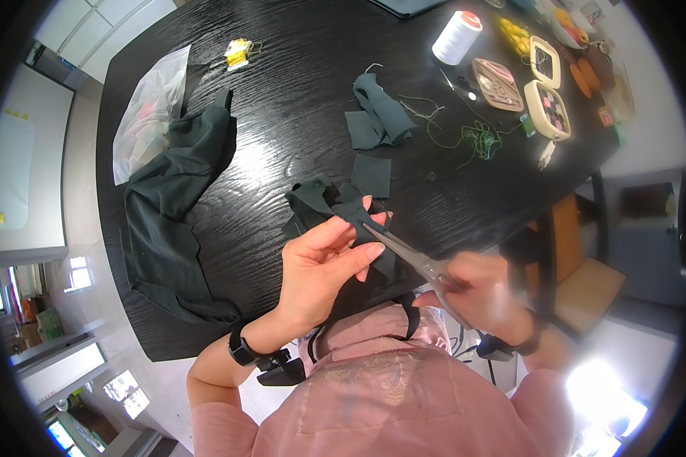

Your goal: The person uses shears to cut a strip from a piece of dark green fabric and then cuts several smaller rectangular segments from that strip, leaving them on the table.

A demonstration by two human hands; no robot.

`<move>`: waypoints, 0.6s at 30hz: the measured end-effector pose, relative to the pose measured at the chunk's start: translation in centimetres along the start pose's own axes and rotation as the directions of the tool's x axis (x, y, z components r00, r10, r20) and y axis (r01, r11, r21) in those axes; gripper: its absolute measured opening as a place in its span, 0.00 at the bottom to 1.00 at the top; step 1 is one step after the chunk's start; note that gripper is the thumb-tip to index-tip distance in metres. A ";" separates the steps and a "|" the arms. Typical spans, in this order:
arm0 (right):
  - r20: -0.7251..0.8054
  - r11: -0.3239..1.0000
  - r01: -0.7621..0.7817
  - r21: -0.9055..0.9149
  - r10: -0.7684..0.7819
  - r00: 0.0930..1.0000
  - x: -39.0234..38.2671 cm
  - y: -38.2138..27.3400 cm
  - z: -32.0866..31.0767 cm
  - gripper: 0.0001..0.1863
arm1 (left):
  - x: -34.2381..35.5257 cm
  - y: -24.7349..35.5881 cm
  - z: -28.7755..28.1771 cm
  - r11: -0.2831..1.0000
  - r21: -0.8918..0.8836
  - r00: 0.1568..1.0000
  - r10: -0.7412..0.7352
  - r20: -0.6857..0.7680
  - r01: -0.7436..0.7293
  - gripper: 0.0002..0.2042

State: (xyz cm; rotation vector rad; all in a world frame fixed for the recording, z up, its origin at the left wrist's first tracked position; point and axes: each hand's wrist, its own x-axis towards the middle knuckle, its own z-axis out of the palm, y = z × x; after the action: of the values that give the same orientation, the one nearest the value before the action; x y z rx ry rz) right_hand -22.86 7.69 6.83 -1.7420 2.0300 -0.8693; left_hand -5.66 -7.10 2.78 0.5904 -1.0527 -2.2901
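Observation:
My left hand [322,259] pinches a strip of dark green fabric [351,206] near the table's front edge. In my right hand [484,293], blurred by motion, is a pair of metal scissors [411,257]. Their blades reach to the fabric just beside my left fingertips. Whether the blades are closed on the cloth I cannot tell. More of the dark cloth trails onto the table behind my left hand. Just beyond lie a small square piece [372,177] and a crumpled piece [377,114] of the same fabric.
A large dark green cloth [171,206] lies at left beside a clear plastic bag [151,118]. Yellow thread [238,53] sits at the back. On the right are a white thread spool [457,38], tangled green thread [482,141], a manicure-style case [498,84] and an open cream box [547,110].

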 end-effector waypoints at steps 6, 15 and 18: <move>-0.053 1.000 -0.007 0.013 0.008 0.999 0.1 0.0 0.4 0.23 | 0.0 -0.5 0.2 0.999 0.033 0.998 0.042 -0.042 -0.040 0.26; -0.051 0.999 0.015 -0.033 -0.017 0.999 -0.5 0.4 0.5 0.23 | 0.0 -0.7 0.0 1.000 0.015 0.999 0.027 -0.017 -0.027 0.26; -0.026 1.000 -0.006 -0.007 0.006 1.000 -0.3 0.5 0.3 0.22 | 0.3 -0.3 -0.1 0.999 0.032 0.999 -0.015 -0.038 0.016 0.26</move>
State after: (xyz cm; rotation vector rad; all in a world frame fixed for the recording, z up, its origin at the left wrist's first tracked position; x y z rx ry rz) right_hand -23.04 7.95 6.27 -1.7359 2.0565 -0.8888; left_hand -5.94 -7.13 2.45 0.6547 -1.0729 -2.2703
